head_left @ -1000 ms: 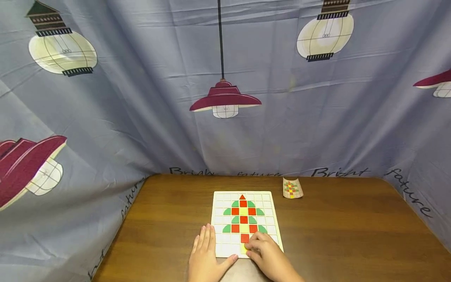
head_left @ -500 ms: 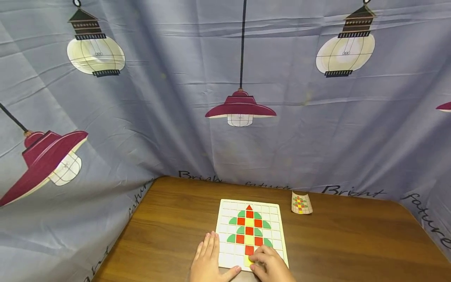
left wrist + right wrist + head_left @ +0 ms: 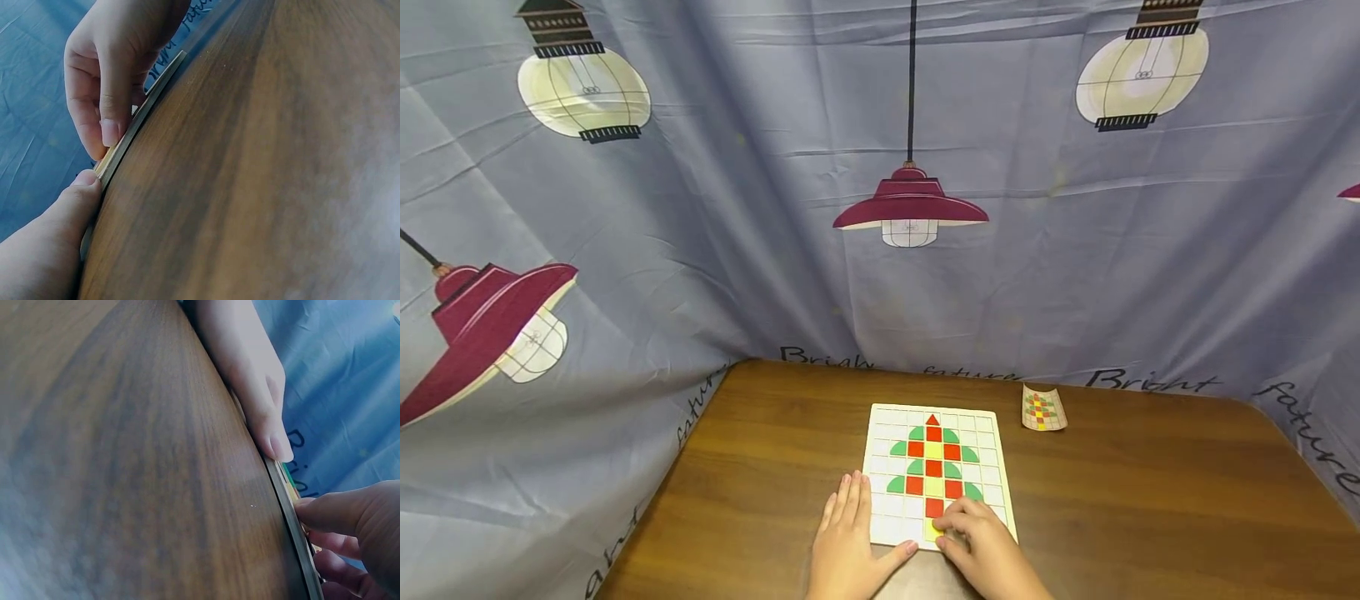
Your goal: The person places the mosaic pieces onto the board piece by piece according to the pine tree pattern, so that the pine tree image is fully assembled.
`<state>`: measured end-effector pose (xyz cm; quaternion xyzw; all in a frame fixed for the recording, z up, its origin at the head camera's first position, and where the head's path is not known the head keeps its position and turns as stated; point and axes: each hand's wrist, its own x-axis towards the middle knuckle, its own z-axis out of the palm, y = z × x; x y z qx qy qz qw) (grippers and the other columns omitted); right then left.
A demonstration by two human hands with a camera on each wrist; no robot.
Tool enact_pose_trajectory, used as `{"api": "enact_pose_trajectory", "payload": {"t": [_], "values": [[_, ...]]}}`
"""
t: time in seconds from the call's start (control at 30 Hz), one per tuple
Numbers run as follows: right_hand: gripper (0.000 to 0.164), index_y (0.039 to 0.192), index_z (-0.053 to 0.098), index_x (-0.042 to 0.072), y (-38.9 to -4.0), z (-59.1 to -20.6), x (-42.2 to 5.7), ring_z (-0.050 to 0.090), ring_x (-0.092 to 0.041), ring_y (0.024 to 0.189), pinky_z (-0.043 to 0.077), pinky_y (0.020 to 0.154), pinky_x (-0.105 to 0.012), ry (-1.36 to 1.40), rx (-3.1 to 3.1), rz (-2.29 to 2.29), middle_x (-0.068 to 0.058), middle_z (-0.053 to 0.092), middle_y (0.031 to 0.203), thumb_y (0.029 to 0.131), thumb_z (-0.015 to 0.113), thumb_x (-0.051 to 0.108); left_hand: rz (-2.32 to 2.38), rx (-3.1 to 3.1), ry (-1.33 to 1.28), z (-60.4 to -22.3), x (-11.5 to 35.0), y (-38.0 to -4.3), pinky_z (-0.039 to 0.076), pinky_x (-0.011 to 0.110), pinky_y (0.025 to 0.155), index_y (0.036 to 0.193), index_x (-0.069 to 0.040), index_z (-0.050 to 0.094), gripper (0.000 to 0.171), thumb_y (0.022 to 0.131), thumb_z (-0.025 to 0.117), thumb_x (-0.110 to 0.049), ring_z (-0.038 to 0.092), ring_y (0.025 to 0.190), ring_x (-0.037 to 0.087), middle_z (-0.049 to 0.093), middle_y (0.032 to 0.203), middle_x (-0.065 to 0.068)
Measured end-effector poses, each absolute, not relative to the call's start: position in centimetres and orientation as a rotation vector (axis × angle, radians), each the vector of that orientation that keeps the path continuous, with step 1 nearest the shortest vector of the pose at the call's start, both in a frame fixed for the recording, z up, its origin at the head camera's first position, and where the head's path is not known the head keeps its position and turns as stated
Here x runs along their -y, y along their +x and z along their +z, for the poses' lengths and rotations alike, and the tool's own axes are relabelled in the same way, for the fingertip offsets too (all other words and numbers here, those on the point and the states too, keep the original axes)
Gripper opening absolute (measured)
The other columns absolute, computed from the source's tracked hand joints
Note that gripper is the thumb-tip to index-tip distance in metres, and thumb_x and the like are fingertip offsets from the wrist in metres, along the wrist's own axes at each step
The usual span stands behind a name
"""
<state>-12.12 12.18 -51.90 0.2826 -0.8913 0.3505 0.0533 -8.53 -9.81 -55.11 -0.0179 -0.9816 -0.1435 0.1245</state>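
A white gridded puzzle board (image 3: 891,508) lies on the table, bearing a tree shape of red and pale yellow squares, green quarter-round pieces and a red triangle (image 3: 932,420) at its top. My left hand (image 3: 850,542) rests at the board's left edge, fingers straight and thumb on the near edge. With curled fingers, my right hand (image 3: 981,542) pinches a yellow tile (image 3: 933,532) in the lowest square of the trunk, under a red square (image 3: 934,507). Its fingertips cover part of that tile. Both wrist views show the board (image 3: 144,115) edge-on, tile details mostly hidden.
A small curled pattern card (image 3: 1043,409) with the same tree printed on it lies beyond the board to the right. The brown wooden table (image 3: 760,467) ends at a grey-blue curtain (image 3: 760,250) printed with lamps and lettering.
The head view has shifted, moving the scene slightly right, and down then back up. Against the board, both hands stay about where they were, the right one still at the yellow tile.
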Motion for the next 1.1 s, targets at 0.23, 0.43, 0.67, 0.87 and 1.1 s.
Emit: {"api": "enact_pose_trajectory", "payload": {"t": [0.23, 0.43, 0.67, 0.87, 1.1], "values": [[0.016, 0.091, 0.076, 0.02, -12.0, -51.7, -11.9, 0.041, 0.004, 0.079, 0.043, 0.066, -0.019, 0.841, 2.679, 1.037, 0.019, 0.059, 0.091, 0.079, 0.081, 0.011, -0.433, 2.854, -0.054, -54.9, 9.8, -8.5, 0.032, 0.048, 0.117, 0.149, 0.0, 0.041, 0.112, 0.079, 0.045, -0.087, 0.036, 0.147, 0.03, 0.04, 0.157, 0.015], [0.011, 0.09, 0.076, 0.021, -11.9, -51.8, -11.5, 0.044, 0.003, 0.081, 0.045, 0.068, -0.019, 0.796, 2.69, 1.079, 0.02, 0.059, 0.09, 0.083, 0.078, 0.012, -0.489, 2.916, -0.032, -54.3, 10.1, -8.3, 0.027, 0.049, 0.121, 0.153, -0.002, 0.035, 0.113, 0.079, 0.044, -0.087, 0.029, 0.151, 0.03, 0.034, 0.16, 0.015], [0.007, 0.092, 0.076, 0.021, -11.8, -51.6, -10.7, 0.046, 0.003, 0.083, 0.046, 0.069, -0.02, 0.766, 2.727, 1.137, 0.02, 0.06, 0.092, 0.088, 0.074, 0.015, -0.484, 2.892, -0.027, -54.0, 10.8, -7.9, 0.03, 0.052, 0.119, 0.151, 0.0, 0.038, 0.111, 0.08, 0.047, -0.085, 0.031, 0.149, 0.032, 0.036, 0.159, 0.017], [0.009, 0.098, 0.075, 0.02, -11.8, -51.2, -10.5, 0.049, 0.003, 0.086, 0.048, 0.072, -0.021, 0.759, 2.75, 1.147, 0.02, 0.063, 0.095, 0.091, 0.072, 0.017, -0.476, 2.868, -0.025, -53.7, 11.0, -8.0, 0.031, 0.054, 0.118, 0.149, 0.002, 0.04, 0.111, 0.08, 0.049, -0.084, 0.032, 0.149, 0.034, 0.037, 0.158, 0.019], [0.012, 0.097, 0.076, 0.021, -11.9, -50.7, -10.5, 0.051, 0.003, 0.088, 0.049, 0.075, -0.023, 0.717, 2.698, 1.126, 0.022, 0.064, 0.094, 0.088, 0.074, 0.014, -0.488, 2.88, -0.026, -53.6, 10.9, -8.1, 0.028, 0.052, 0.121, 0.152, -0.001, 0.036, 0.111, 0.08, 0.048, -0.085, 0.03, 0.15, 0.032, 0.034, 0.16, 0.017]]}}
